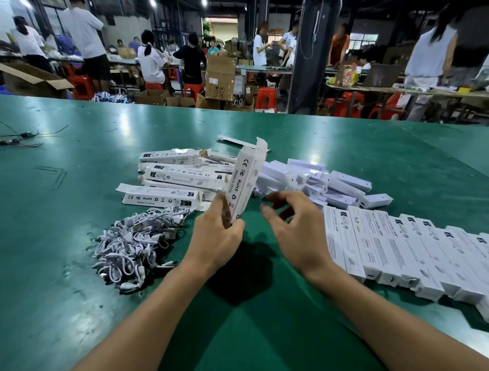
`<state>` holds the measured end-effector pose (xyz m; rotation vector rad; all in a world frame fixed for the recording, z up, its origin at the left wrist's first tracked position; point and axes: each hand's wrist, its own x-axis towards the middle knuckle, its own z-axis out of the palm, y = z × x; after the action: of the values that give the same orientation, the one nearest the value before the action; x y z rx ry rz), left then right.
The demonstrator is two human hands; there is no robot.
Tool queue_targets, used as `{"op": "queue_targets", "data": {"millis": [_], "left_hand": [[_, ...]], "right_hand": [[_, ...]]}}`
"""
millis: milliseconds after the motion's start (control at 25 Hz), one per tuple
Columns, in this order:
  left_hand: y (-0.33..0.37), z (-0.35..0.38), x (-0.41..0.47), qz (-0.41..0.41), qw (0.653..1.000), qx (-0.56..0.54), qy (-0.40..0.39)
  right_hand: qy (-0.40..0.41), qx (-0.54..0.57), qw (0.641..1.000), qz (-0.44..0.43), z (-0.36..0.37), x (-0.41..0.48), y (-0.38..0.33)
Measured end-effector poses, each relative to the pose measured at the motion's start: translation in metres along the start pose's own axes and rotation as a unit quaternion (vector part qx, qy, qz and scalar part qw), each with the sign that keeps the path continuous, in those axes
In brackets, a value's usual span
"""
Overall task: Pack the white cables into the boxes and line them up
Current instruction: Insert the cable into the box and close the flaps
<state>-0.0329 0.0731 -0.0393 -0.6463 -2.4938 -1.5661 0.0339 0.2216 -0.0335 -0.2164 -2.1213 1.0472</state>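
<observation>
Currently, fingers [221,209] of the left hand [217,238] curl round the lower end of one white box [244,180], held upright, tilted, top flap open. Right hand [293,227] is just beside it, fingers spread, loosely bent, holding nothing. White cables [135,238] are heaped on the green tabletop [79,159] at left. Open-flapped boxes [180,177] lie behind the heap, and a row of closed boxes [397,246] sits at right.

Pretty bright shot, ceiling lamps [152,2] far back leave soft white glare patches on the green bench [79,264]. Dark shadow pools on it near the middle. Right hand [293,227] is motion-blurred, print on the box [244,182] in the left hand [217,238] reads sharp. Wide lens bends the outer edges a bit.
</observation>
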Motion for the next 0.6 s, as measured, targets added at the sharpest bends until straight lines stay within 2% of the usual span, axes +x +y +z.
{"op": "queue_targets", "data": {"millis": [160, 320, 440, 600], "left_hand": [[-0.005, -0.001, 0.003, 0.083, 0.995, 0.054, 0.025], [-0.012, -0.003, 0.002, 0.111, 0.987, 0.118, 0.016], [-0.015, -0.006, 0.004, 0.135, 0.976, 0.166, 0.037], [-0.015, -0.008, 0.004, 0.158, 0.968, 0.19, 0.046]], "right_hand": [[0.06, -0.127, 0.989, 0.048, -0.001, 0.052, 0.002], [-0.014, -0.251, 0.956, 0.152, 0.002, 0.079, 0.013], [-0.041, -0.255, 0.951, 0.172, 0.006, 0.08, 0.018], [0.043, -0.2, 0.97, 0.132, 0.005, 0.079, 0.015]]}}
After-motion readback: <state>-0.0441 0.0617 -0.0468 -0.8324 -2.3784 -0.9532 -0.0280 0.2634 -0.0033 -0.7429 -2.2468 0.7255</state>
